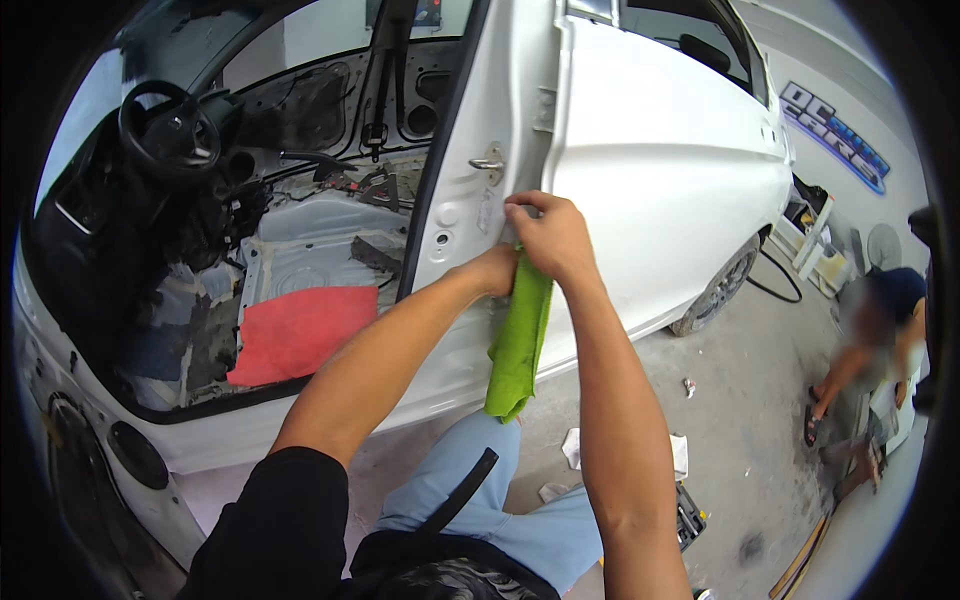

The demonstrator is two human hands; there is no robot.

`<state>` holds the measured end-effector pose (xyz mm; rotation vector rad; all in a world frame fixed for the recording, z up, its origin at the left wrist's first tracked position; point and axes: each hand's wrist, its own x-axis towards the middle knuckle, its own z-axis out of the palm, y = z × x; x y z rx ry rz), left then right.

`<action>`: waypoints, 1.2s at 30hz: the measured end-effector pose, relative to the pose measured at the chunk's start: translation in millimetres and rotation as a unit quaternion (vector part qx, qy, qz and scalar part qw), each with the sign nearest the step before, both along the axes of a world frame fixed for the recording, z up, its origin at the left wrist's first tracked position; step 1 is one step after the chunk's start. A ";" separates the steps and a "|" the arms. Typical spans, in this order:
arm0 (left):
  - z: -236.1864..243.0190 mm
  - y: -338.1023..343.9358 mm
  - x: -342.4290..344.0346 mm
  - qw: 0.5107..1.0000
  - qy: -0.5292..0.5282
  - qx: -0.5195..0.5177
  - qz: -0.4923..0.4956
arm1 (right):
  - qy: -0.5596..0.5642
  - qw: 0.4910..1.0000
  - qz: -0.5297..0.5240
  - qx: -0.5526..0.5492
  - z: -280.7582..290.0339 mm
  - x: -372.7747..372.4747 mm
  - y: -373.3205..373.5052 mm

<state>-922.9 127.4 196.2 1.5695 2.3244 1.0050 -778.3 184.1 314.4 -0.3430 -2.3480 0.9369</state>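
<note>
A green cloth hangs down from between my hands, in front of the white car's door pillar. My left hand is closed at the top of the cloth; its fingertips are hidden behind the cloth and my right hand. Just above it, my right hand is closed in a pinch against the pillar, beside a pale label. What its fingertips hold, if anything, is too small to make out. A metal door striker sits higher on the pillar.
The stripped cabin holds a steering wheel and a red cloth on its bare floor. A white rear door stands to the right. White scraps and an open tool case lie on the floor; another person is at far right.
</note>
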 end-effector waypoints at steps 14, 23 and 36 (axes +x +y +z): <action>5.7 -33.9 30.2 0.997 0.027 0.074 0.010 | -0.011 0.991 0.060 -0.121 -1.4 -6.6 1.8; -15.1 -33.2 29.7 0.982 0.048 0.180 0.023 | -0.010 0.988 0.019 -0.156 1.0 -13.0 -3.3; -21.9 -34.0 30.5 0.990 0.069 0.126 -0.010 | -0.027 0.997 -0.023 -0.066 0.5 -17.9 -7.6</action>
